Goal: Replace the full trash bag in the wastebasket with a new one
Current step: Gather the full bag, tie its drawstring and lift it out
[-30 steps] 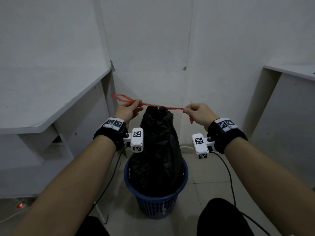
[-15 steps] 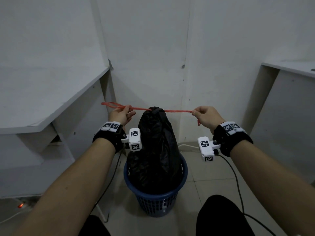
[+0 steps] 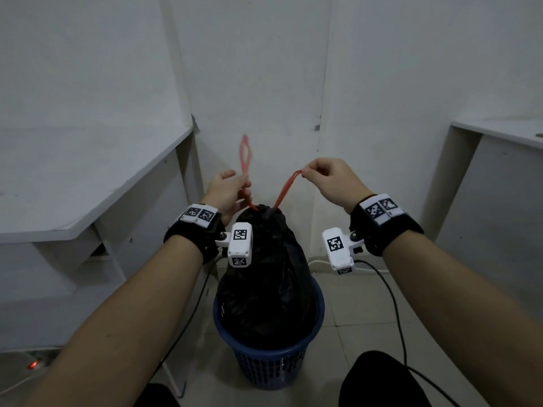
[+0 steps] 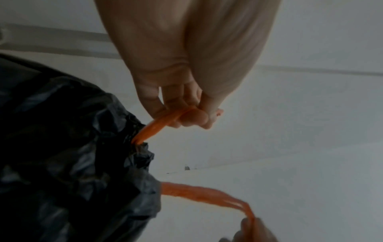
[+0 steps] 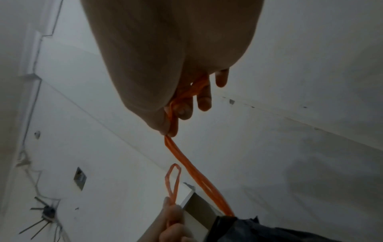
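black trash bag (image 3: pixel 264 277) sits upright in the blue wastebasket (image 3: pixel 269 365) on the tiled floor (image 3: pixel 361 315), in the corner between two white tables: left table (image 3: pixel 88 183), right table (image 3: pixel 499 133). bag neck is cinched shut, with two red drawstring ends coming out of it. left hand (image 3: pixel 226 190) is just left of the neck, fingers (image 4: pixel 186 117) curled and pinching the left drawstring (image 3: pixel 245 154); its free loop sticks up above the hand, blurred. right hand (image 3: pixel 329 177) is up and right of the neck, fingers (image 5: pixel 182 111) clenched round the right drawstring (image 3: pixel 286 189), which runs slack down to the bag top. both wrists wear black bands with white marker blocks. small red light (image 3: pixel 33 364) glows on the floor at far left.
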`<action>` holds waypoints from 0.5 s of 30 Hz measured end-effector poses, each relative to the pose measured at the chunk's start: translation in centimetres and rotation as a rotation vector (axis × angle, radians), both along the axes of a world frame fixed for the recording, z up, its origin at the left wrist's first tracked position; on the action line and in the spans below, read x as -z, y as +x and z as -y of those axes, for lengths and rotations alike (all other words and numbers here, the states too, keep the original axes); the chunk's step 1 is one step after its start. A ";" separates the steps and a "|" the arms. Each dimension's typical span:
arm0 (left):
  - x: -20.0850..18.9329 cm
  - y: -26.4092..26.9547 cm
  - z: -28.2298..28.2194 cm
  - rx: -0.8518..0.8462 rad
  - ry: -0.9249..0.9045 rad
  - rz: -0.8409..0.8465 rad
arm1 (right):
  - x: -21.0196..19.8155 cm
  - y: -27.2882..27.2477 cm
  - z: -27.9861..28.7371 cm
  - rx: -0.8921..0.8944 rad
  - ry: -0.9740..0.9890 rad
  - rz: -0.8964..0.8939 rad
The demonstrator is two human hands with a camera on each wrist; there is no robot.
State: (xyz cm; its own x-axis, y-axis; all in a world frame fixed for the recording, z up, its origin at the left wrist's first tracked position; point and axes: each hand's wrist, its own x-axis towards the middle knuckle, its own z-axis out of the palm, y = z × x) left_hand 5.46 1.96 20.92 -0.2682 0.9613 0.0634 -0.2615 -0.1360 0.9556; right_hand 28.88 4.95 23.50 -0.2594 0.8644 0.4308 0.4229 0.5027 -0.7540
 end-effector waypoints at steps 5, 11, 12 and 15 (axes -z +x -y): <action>-0.1 1.0 0.6 0.074 -0.007 -0.350 | -1.6 -2.4 0.0 -0.025 0.096 0.154; -1.2 1.8 1.5 0.266 0.013 -0.577 | -3.0 -5.2 0.2 -0.036 0.172 0.248; -1.2 1.8 1.5 0.285 0.022 -0.623 | -3.0 -5.6 0.1 -0.036 0.167 0.250; -1.0 1.6 1.2 0.187 0.078 -0.774 | -2.8 -6.1 0.6 -0.077 0.084 0.170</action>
